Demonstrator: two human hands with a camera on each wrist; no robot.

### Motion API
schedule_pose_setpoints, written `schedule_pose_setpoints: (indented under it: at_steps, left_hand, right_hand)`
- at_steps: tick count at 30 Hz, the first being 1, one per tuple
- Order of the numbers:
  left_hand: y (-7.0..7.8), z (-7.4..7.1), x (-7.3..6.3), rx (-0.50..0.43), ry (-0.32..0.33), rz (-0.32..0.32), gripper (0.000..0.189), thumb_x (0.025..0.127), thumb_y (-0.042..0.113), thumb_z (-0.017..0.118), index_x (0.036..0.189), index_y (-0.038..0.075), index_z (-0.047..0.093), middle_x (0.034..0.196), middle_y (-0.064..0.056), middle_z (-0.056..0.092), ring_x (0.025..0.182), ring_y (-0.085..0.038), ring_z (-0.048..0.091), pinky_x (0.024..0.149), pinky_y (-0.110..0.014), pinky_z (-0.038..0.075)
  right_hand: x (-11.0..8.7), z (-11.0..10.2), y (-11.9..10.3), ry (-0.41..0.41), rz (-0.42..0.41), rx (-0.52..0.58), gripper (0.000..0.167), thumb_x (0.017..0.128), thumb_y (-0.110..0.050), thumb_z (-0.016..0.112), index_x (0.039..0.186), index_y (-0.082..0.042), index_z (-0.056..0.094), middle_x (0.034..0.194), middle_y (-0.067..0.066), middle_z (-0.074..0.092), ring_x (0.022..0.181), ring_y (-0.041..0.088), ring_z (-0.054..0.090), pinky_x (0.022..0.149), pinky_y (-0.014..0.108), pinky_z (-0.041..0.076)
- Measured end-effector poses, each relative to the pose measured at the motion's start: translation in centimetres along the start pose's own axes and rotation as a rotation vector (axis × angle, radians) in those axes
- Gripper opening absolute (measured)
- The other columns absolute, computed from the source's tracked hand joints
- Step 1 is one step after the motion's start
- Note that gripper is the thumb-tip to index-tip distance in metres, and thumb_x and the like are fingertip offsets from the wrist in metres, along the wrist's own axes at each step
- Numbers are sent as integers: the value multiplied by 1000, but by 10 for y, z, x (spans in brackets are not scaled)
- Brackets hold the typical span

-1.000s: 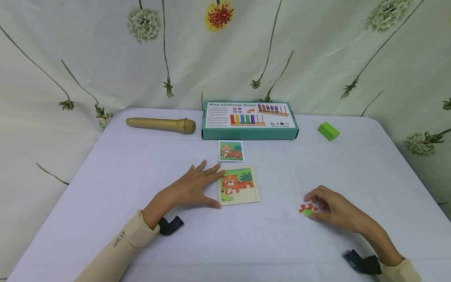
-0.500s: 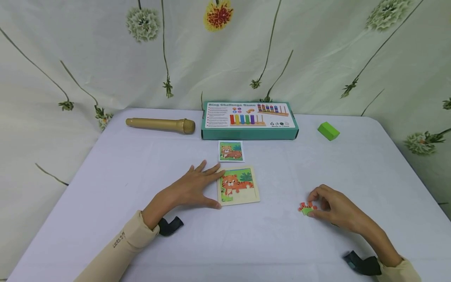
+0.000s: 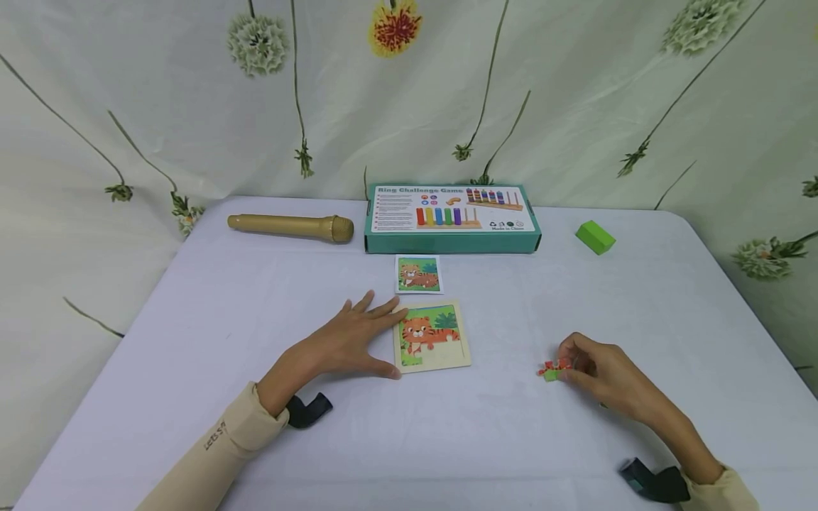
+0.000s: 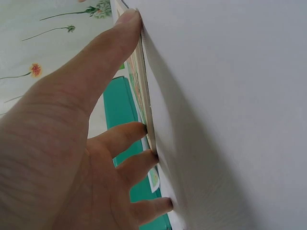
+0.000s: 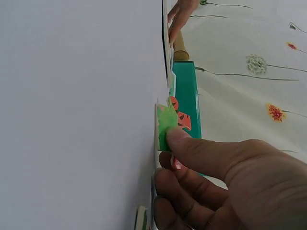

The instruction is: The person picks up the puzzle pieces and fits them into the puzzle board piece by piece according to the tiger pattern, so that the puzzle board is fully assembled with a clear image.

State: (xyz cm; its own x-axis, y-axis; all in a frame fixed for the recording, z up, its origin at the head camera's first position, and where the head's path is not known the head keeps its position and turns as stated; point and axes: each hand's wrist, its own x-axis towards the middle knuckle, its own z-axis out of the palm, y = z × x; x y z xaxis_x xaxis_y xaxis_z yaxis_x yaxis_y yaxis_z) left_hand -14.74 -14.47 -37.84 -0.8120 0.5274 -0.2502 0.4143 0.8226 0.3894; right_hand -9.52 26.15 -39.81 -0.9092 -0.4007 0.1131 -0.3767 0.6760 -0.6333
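Note:
A wooden jigsaw board [image 3: 441, 355] with a tiger picture lies mid-table, its lower right part bare wood. With fingers spread, my left hand [image 3: 348, 341] rests at the board's left edge; thumb and fingertips touch the rim, as the left wrist view also shows. Off to the right, my right hand [image 3: 603, 372] pinches a green and orange jigsaw piece [image 5: 165, 127] between thumb and fingers, the piece tilted up at the table surface. Part of it is hidden by the fingers. Another small piece [image 5: 140, 218] lies under that hand, mostly covered in the head view.
Behind the board lies a small tiger picture card [image 3: 419, 275]. Along the back are a teal Ring Challenge Game box [image 3: 454, 243], a gold microphone [image 3: 287, 226] and a green block [image 3: 596, 237]. A flowered cloth [image 3: 192, 85] hangs behind the table.
My right hand has shifted slightly left and away from me with the piece, which is now tilted. The other small piece has come into sight beneath it. My left hand stays still.

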Motion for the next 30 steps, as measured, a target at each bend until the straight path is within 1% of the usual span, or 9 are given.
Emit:
schedule_pose_setpoints:
  at_steps: [3,7,12,17,19,22,27,30]
  left_hand:
    - [0,0,0,1,1,1,100,69,61,76,151,26,31,160,3,17,147,-36,0,115,-60,5]
    - [1,0,1,7,-4,-2,100,69,62,75,151,27,30,160,4,16,147,-35,-1,115,-60,5]
    - [1,0,1,12,-8,-5,100,70,62,75,151,27,30,160,4,16,147,-35,-1,115,-59,5]
    - [2,-1,0,10,-8,-6,100,70,62,75,151,26,30,160,4,16,147,-35,-1,115,-59,5]
    - [2,-2,0,9,-9,-6,100,70,62,75,151,26,30,160,4,16,147,-35,-1,115,-59,5]
    - [2,-2,0,7,-8,-5,99,70,61,75,151,26,31,160,4,16,147,-35,-1,115,-59,5]
    - [1,-1,-1,7,-6,-9,99,69,61,76,151,27,31,160,4,16,147,-35,-1,115,-60,5]
    - [1,-1,-1,10,-4,-9,100,69,61,76,151,27,31,160,4,16,147,-35,-1,115,-60,5]
  right_hand:
    - [0,-1,-2,31,-9,2,27,81,4,71,93,-16,58,79,-8,59,67,3,53,58,20,47]
    - [1,-1,-5,62,-10,10,25,82,5,70,93,-15,59,77,-8,59,66,3,52,57,20,46]
    - [4,-1,-6,108,-18,33,22,83,3,70,94,-13,59,73,-7,56,62,4,50,53,19,43]
    - [11,0,-10,124,-9,80,17,85,-3,71,94,-11,59,70,-4,58,57,6,52,50,20,42]
    - [14,2,-12,121,-1,100,16,85,-4,71,95,-11,60,70,-2,59,55,9,54,51,20,44]
    - [21,4,-16,101,2,124,18,86,-3,69,101,-9,61,73,3,61,56,12,56,53,21,47]
    - [32,7,-25,31,15,175,29,85,3,68,110,-10,60,86,6,66,62,13,61,58,23,51]
    - [39,9,-31,-7,29,217,29,86,0,68,111,-12,60,89,5,67,65,15,64,61,23,52]
